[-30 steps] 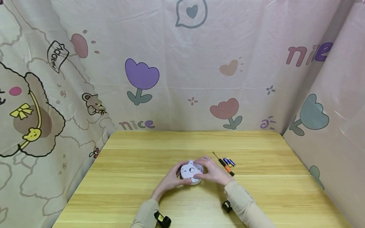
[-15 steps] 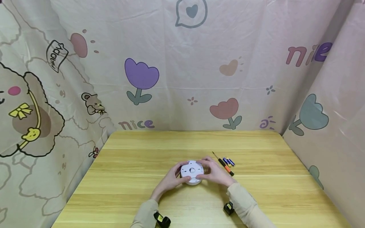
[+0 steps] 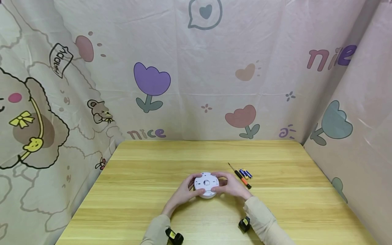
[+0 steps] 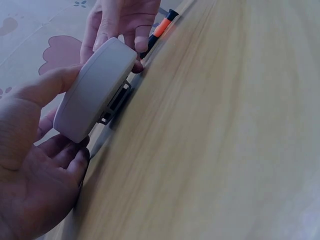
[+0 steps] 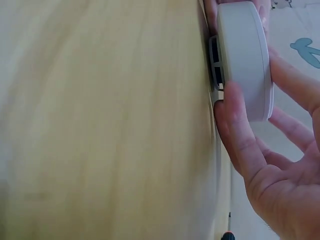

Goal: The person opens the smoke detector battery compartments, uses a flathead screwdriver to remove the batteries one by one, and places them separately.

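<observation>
A round white smoke detector (image 3: 211, 194) is held between both hands near the middle of the table, its flat slotted back plate facing up. My left hand (image 3: 184, 190) grips its left side, thumb at the near edge and fingers round the far side. On the opposite side my right hand (image 3: 231, 186) holds the rim between thumb and fingers. In the left wrist view the white side wall (image 4: 95, 85) shows, with a dark vented part (image 4: 116, 102) underneath, close to the tabletop. The right wrist view has the same detector (image 5: 245, 60) with right fingertips at its side and underside.
A screwdriver (image 3: 244, 181) with an orange and black handle lies on the wooden table (image 3: 137, 177) just right of the right hand. Beside it are small blue and yellow batteries (image 3: 246, 174). Printed curtains (image 3: 196, 75) hang behind and at both sides.
The right thumb and fingers have shifted from over the back plate out to the detector's right rim, uncovering more of the plate. The left hand stays nearly still.
</observation>
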Tool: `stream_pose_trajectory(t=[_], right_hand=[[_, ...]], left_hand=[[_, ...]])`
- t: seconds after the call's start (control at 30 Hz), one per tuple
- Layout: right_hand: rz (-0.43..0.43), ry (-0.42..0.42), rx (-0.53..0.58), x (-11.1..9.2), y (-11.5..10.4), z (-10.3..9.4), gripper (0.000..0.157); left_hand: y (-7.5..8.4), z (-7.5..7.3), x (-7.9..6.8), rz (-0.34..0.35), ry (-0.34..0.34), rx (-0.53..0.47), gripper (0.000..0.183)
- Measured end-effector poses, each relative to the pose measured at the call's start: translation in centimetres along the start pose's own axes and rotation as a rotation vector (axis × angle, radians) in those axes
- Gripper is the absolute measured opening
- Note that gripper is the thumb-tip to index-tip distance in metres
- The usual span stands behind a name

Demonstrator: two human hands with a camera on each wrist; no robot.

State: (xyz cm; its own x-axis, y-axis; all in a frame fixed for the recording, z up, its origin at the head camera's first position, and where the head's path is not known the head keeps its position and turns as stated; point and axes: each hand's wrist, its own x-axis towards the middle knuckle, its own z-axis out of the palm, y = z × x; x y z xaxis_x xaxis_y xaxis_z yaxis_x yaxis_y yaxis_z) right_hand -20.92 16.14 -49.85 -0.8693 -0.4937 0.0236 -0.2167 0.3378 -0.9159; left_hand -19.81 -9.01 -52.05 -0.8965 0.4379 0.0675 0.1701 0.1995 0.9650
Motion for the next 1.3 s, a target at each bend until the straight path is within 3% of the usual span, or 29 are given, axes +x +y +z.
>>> stream_pose_trajectory(t=[0.13,0.33,0.77,1.3], right_hand=[[0.015,-0.014,0.103,-0.14,0.13,0.16,0.066],[0.001,-0.018,0.131,-0.16,0.41,0.23,0.066],[0.061,-0.053,0.223,-0.13,0.66,0.32,0.071],[0.062,-0.056,0.233,-0.16,0.80,0.36,0.071]], left_hand=[[-0.05,-0.01,-0.02,0.005,0.000,0.000,0.060],[-0.08,0.01,-0.03,-0.002,0.014,-0.004,0.060],[0.30,0.02,-0.02,0.013,0.036,-0.009,0.059],[0.20,-0.12,0.18,0.010,0.048,0.003,0.056]])
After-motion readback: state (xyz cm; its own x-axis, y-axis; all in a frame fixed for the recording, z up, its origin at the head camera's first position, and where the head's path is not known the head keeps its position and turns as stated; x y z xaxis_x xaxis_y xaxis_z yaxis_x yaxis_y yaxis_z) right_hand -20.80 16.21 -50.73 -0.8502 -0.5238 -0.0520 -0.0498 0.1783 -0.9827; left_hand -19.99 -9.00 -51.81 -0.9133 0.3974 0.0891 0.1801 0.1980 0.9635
